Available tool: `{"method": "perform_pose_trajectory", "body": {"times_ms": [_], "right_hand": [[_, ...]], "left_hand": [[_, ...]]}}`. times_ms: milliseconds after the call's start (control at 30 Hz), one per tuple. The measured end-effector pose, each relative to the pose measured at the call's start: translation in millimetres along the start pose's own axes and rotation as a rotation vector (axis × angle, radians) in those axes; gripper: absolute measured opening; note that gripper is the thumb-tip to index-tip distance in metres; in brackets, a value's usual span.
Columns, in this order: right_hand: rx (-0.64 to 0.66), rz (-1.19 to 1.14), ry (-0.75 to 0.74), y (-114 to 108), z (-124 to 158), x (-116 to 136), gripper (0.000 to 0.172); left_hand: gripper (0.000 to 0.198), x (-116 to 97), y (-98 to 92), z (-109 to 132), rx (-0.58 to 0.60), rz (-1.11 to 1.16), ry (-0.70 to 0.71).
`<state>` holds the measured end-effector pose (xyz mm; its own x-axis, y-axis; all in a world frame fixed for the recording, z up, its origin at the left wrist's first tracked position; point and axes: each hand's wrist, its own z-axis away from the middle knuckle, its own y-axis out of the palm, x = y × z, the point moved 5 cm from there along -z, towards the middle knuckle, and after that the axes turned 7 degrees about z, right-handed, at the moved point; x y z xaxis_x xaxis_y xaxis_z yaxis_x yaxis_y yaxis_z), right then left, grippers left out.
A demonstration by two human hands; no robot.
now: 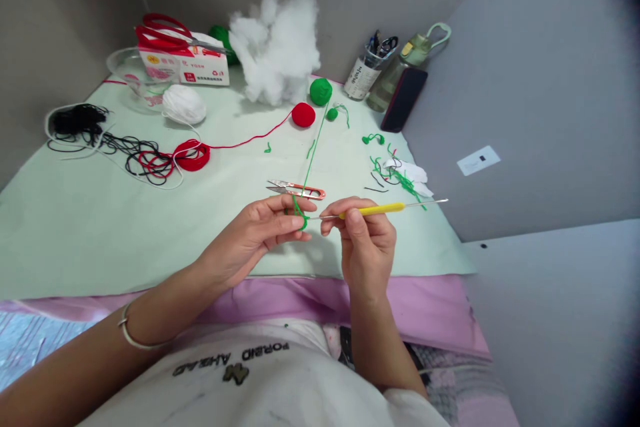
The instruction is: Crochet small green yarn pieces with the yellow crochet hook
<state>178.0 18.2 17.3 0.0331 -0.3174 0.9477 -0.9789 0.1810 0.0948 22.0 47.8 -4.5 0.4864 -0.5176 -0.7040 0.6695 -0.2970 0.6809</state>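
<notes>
Between thumb and fingers, my left hand [260, 227] pinches a small loop of green yarn [304, 221]. From it a green strand runs up to the green yarn ball [321, 91] at the back. My right hand [367, 240] is closed around a crochet hook with a yellow handle [383, 209]. One metal end of the hook points left and meets the green loop; the other end sticks out to the right. Just beyond my fingers lie orange-handled thread snips [314, 193], with the green strand crossing over them.
A red yarn ball [303, 115], a white yarn ball [184, 105] and tangled black yarn [80, 121] lie on the pale table cover [225, 240]. White stuffing [275, 47], red scissors [163, 32], a bottle [395, 80] and a phone [404, 100] stand behind. Yarn scraps [407, 180] lie right.
</notes>
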Motion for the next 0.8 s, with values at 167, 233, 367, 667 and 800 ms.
{"method": "perform_pose_trajectory", "body": {"times_ms": [167,233,367,667,800], "right_hand": [[-0.02,-0.038,0.044,1.0,-1.9,-2.4,0.018],[-0.028,-0.042,0.064,1.3,-2.0,-3.4,0.02],[-0.037,-0.046,0.068,1.3,-1.8,-3.5,0.02],[-0.045,0.001,0.032,-0.3,-1.5,-2.2,0.019],[-0.02,0.005,0.035,0.3,-1.6,-1.6,0.019]], "left_hand": [[0.013,0.1,0.5,1.8,0.012,0.012,-0.013],[0.013,0.1,0.9,2.2,0.009,0.015,-0.008],[0.013,1.0,1.4,2.2,-0.01,0.006,-0.009],[0.012,-0.1,1.4,1.4,-0.025,0.0,-0.001],[0.012,-1.3,1.6,1.7,-0.026,0.003,0.0]]}}
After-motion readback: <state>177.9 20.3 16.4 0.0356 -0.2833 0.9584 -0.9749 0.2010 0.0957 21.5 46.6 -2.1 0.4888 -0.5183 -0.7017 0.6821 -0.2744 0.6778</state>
